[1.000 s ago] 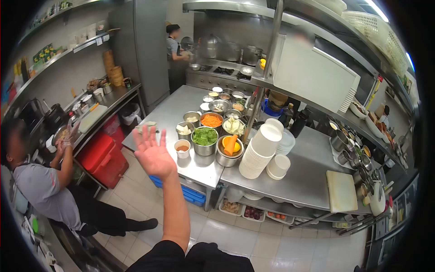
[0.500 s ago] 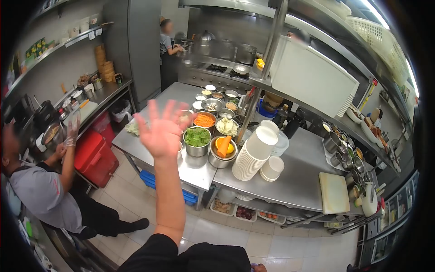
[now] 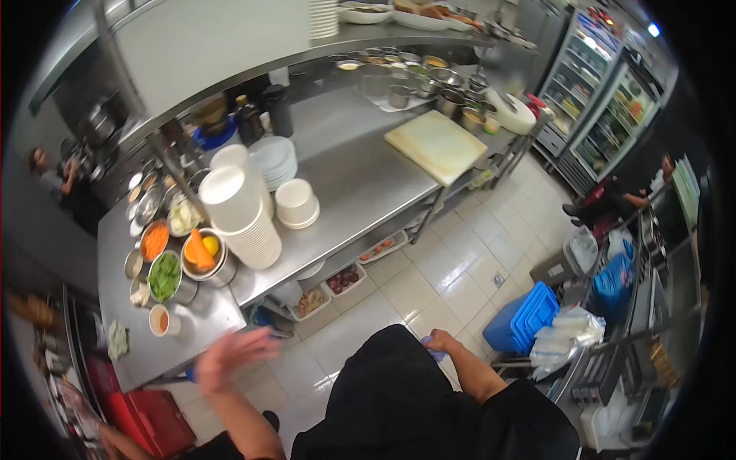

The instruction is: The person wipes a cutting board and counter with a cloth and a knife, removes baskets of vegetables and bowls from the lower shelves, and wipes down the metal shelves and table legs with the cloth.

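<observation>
My left hand (image 3: pixel 234 358) is raised in front of the near edge of the steel table (image 3: pixel 207 326), slightly blurred, its fingers apart and nothing in it. A paper cup (image 3: pixel 164 320) of reddish content stands closest to it. Behind that cup are a pot of green leaves (image 3: pixel 165 277), a pot of shredded carrot (image 3: pixel 155 240) and a bowl with orange pieces (image 3: pixel 201 251). Low beside my black clothing, my right hand (image 3: pixel 440 343) is closed on a small purplish cloth (image 3: pixel 435 353). Stacked white tubs (image 3: pixel 244 207) rise from the counter (image 3: pixel 345 199).
A cutting board (image 3: pixel 435 146) lies at the counter's right. Refrigerators (image 3: pixel 606 107), a seated person (image 3: pixel 613 201), a blue bin (image 3: pixel 521 318) and plastic bags (image 3: pixel 567 337) are at right. A red container (image 3: pixel 153 422) and a co-worker's arm (image 3: pixel 115 441) are at lower left.
The view has swung right and down, bringing the cutting board nearer and the refrigerators into sight. My left hand has come down from its raised position. My right hand now shows clearly.
</observation>
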Motion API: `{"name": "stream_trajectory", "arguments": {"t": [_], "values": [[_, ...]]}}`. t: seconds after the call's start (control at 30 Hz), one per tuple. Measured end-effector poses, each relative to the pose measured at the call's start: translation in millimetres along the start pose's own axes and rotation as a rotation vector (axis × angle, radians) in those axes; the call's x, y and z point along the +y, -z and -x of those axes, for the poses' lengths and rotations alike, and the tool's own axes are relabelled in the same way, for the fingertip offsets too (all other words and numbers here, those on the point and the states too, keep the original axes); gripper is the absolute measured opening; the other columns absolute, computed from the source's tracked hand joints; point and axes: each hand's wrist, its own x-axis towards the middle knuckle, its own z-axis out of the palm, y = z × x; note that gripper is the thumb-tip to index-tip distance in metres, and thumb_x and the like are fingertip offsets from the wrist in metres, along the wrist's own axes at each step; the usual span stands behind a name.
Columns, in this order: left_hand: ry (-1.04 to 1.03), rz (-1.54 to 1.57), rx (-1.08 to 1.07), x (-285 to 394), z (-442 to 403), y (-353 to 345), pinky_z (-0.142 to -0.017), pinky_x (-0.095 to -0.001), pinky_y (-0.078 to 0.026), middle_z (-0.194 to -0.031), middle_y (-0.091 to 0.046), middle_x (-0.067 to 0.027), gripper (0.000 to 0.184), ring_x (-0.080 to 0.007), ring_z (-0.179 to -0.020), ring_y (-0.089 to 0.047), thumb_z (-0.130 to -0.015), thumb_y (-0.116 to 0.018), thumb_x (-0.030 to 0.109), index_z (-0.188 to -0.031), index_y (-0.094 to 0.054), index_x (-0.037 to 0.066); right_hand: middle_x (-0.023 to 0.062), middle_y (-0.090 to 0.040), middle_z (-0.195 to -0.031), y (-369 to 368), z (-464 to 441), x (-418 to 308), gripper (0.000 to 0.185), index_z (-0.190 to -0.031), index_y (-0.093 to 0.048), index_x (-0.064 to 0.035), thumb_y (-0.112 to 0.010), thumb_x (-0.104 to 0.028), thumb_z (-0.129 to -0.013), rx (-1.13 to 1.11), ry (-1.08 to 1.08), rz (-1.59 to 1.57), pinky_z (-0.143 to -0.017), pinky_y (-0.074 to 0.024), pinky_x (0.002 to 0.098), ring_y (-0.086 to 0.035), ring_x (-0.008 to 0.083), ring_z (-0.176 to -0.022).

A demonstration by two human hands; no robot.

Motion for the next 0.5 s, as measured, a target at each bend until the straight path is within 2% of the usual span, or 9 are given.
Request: {"name": "stream_trajectory", "arguments": {"t": [0.07, 0.1, 0.13, 0.2, 0.23, 0.27, 0.33, 0.43, 0.5], "values": [[0.663, -0.231, 0.468, -101, 10, -4, -0.099, -0.0475, -0.039, -0.136, -0.044, -0.0204, 0.082, -0.034, -0.12, -0.049, -0.086, -0.055, 0.052, -0.145, -0.022, 0.007, 0.0227, -0.063, -0.105, 21, 10, -7, 0.07, -0.111, -0.059, -0.0001, -0.076, -0.043, -0.059, 0.053, 0.019, -0.087, -0.085, -0.0499, 0.0383, -0.061, 0.0336, -0.1], [0.906, -0.866, 0.485, -166, 45, 2, -0.1, -0.0401, -0.038, -0.139, -0.041, -0.0205, 0.073, -0.0243, -0.123, -0.046, -0.088, -0.058, 0.042, -0.144, -0.027, 0.008, 0.022, -0.064, -0.104, 37, 13, -15, 0.069, -0.111, -0.059, -0.0017, -0.076, -0.043, -0.058, 0.066, 0.039, -0.087, -0.084, -0.0503, 0.0383, -0.062, 0.0331, -0.099], [1.228, -1.061, -0.019, -206, 83, 4, -0.1, -0.0375, -0.038, -0.137, -0.043, -0.0211, 0.075, -0.0258, -0.122, -0.048, -0.087, -0.059, 0.044, -0.143, -0.029, 0.004, 0.0214, -0.064, -0.102, 59, 15, -25, 0.068, -0.111, -0.059, -0.0033, -0.077, -0.043, -0.058, 0.078, 0.058, -0.085, -0.083, -0.0508, 0.0384, -0.062, 0.0325, -0.097], [1.498, -0.717, -0.254, -233, 125, -10, -0.1, -0.0358, -0.038, -0.134, -0.047, -0.0222, 0.08, -0.0305, -0.121, -0.049, -0.084, -0.061, 0.048, -0.141, -0.031, 0.001, 0.0207, -0.064, -0.1, 108, 11, -42, 0.064, -0.109, -0.059, -0.0039, -0.076, -0.041, -0.059, 0.192, 0.149, -0.149, -0.081, -0.0505, 0.0395, -0.062, 0.0332, -0.095], [1.429, -0.229, 0.058, -235, 130, -23, -0.1, -0.0366, -0.038, -0.132, -0.048, -0.0227, 0.082, -0.0336, -0.121, -0.049, -0.081, -0.062, 0.05, -0.14, -0.032, 0.001, 0.0202, -0.065, -0.098, 132, 4, -48, 0.062, -0.108, -0.059, -0.0042, -0.076, -0.039, -0.059, 0.241, 0.201, -0.182, -0.08, -0.0506, 0.0396, -0.063, 0.0329, -0.093], [1.443, -0.219, 0.059, -241, 130, -31, -0.1, -0.0366, -0.038, -0.132, -0.048, -0.0227, 0.082, -0.0336, -0.121, -0.049, -0.081, -0.062, 0.05, -0.14, -0.032, 0.001, 0.0196, -0.065, -0.097, 157, -2, -54, 0.06, -0.107, -0.059, -0.0044, -0.076, -0.037, -0.059, 0.29, 0.254, -0.212, -0.078, -0.0507, 0.0396, -0.063, 0.0325, -0.091], [1.415, -0.529, 0.073, -250, 128, -41, -0.102, -0.0403, -0.036, -0.136, -0.046, -0.019, 0.081, -0.0314, -0.125, -0.045, -0.081, -0.061, 0.056, -0.142, -0.033, 0.01, 0.0184, -0.065, -0.092, 213, -12, -79, 0.056, -0.105, -0.059, -0.004, -0.077, -0.032, -0.059, 0.403, 0.376, -0.259, -0.075, -0.0507, 0.0388, -0.063, 0.0308, -0.086], [1.362, -0.917, -0.144, -252, 89, -32, -0.101, -0.0387, -0.038, -0.13, -0.049, -0.025, 0.082, -0.0373, -0.122, -0.047, -0.08, -0.064, 0.05, -0.139, -0.034, 0.002, 0.0186, -0.062, -0.094, 301, 6, -143, 0.049, -0.1, -0.058, -0.0041, -0.074, -0.025, -0.059, 0.498, 0.485, -0.336, -0.077, -0.0494, 0.037, -0.062, 0.0324, -0.088], [1.333, -0.94, -0.001, -250, 64, -16, -0.101, -0.0385, -0.038, -0.131, -0.048, -0.0254, 0.079, -0.037, -0.122, -0.047, -0.081, -0.062, 0.049, -0.138, -0.035, 0.001, 0.0185, -0.06, -0.1, 323, -22, -167, 0.044, -0.098, -0.057, -0.0047, -0.072, -0.021, -0.06, 0.657, 0.709, -0.356, -0.08, -0.0479, 0.0384, -0.06, 0.0338, -0.093]]}}
